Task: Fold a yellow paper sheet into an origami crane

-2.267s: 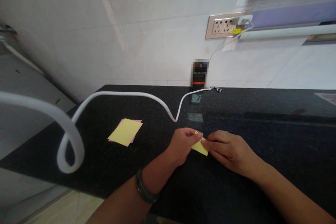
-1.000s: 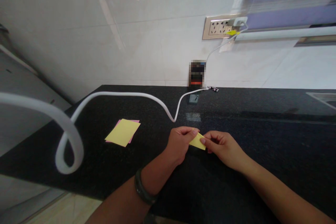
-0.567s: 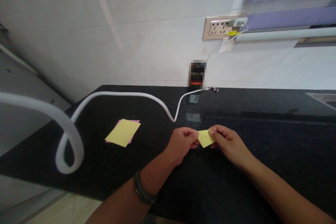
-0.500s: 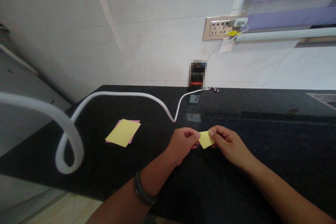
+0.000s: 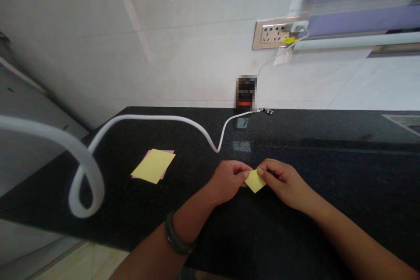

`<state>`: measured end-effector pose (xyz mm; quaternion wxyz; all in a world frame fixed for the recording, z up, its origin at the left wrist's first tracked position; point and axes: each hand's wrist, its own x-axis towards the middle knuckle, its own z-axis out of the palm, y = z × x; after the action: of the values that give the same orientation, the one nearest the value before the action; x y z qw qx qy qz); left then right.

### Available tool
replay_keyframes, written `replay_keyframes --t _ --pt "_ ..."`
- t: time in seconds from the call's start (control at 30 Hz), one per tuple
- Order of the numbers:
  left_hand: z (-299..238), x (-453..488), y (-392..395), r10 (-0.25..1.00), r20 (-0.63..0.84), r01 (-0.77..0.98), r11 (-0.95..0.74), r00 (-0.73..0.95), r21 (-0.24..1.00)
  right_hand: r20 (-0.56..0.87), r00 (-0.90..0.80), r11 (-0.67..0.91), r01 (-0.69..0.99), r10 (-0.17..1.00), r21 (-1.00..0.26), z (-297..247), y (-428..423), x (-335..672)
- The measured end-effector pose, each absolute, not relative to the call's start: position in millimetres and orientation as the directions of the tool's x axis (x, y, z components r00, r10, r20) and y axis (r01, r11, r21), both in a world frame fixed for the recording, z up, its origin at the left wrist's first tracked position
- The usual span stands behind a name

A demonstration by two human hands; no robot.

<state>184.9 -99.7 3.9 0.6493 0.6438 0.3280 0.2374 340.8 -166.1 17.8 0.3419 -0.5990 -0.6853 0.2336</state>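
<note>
Both hands hold one small piece of yellow paper (image 5: 255,182) between thumb and fingers, over the black countertop (image 5: 210,240). My left hand (image 5: 229,180) pinches its left corner, and a dark bangle circles that wrist. On the other side, my right hand (image 5: 282,180) grips the upper right edge, its thumb lying on the paper's face. One corner of the paper points down toward me. The fingers behind the paper are partly hidden. To the left, a larger yellow sheet (image 5: 154,165) lies flat on top of a pink sheet (image 5: 169,152), whose edges stick out.
A thick white cable (image 5: 170,118) loops in from the left and runs over the counter's back part. By the wall stands a pixelated dark object (image 5: 246,94). Above it, a socket panel (image 5: 266,35) holds a plugged-in white adapter (image 5: 298,27).
The yellow paper has come slightly lower, and its lower corner now points more straight down. My right hand has shifted a little left, closer to my left hand.
</note>
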Motion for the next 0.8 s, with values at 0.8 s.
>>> replay_keyframes --t 0.8 --pt "6 184 -94 0.67 -0.298 -0.148 0.524 0.68 0.839 0.497 -0.09 0.398 0.728 0.863 -0.559 15 -167 351"
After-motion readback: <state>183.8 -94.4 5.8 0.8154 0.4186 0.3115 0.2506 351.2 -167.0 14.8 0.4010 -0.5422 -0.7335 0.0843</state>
